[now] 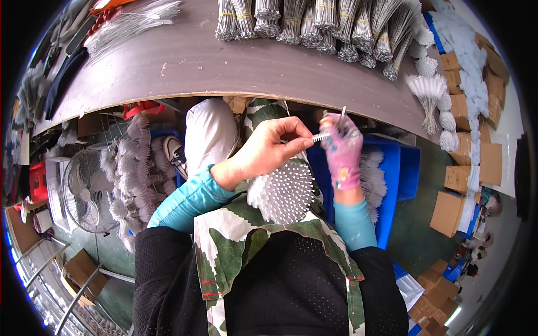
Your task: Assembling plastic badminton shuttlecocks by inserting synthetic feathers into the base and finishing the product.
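Note:
My bare left hand (274, 144) pinches the end of a small white bristle brush (320, 136) between thumb and forefinger. The brush spans the gap to my right hand (343, 148), which wears a pink patterned glove and is smeared by motion. Its fingers are curled closed, and a thin metal tip (343, 112) sticks up above them; the rest of that object is hidden. Below my hands, a thick bundle of white-tipped brushes (283, 193) rests in my lap against the camouflage apron (230, 235), its tips toward me.
Along the far side of the brown table (185, 61) lie several bundles of wire stems (291, 25). White brush bundles (428, 92) line its right end. Blue bins (400, 168) stand by my right knee. At left are a fan (87, 190) and hanging brush clusters (137, 168); cardboard boxes (448, 213) stand right.

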### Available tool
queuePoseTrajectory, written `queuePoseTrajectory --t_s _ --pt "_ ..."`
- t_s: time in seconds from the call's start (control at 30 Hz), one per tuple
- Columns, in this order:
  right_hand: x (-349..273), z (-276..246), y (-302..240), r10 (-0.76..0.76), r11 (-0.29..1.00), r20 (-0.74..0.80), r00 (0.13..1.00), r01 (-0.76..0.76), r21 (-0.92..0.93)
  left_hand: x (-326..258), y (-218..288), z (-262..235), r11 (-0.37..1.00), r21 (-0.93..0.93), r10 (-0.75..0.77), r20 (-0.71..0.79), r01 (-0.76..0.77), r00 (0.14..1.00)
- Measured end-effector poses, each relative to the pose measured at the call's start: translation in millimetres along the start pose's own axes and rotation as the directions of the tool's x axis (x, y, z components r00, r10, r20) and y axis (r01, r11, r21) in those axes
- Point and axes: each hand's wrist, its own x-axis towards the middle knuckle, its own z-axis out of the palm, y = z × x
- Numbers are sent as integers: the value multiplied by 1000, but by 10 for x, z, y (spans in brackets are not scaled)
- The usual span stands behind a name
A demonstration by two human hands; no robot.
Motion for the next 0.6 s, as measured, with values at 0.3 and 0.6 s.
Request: queuePoseTrajectory --t_s 0.3,0.6 --pt "-20 -343 -419 418 851 566 710 -525 30 3 62 -55 977 214 -2 -78 19 997" --pt "86 -342 -699 483 875 547 684 -361 -322 35 32 -59 975 208 85 -37 -75 996"
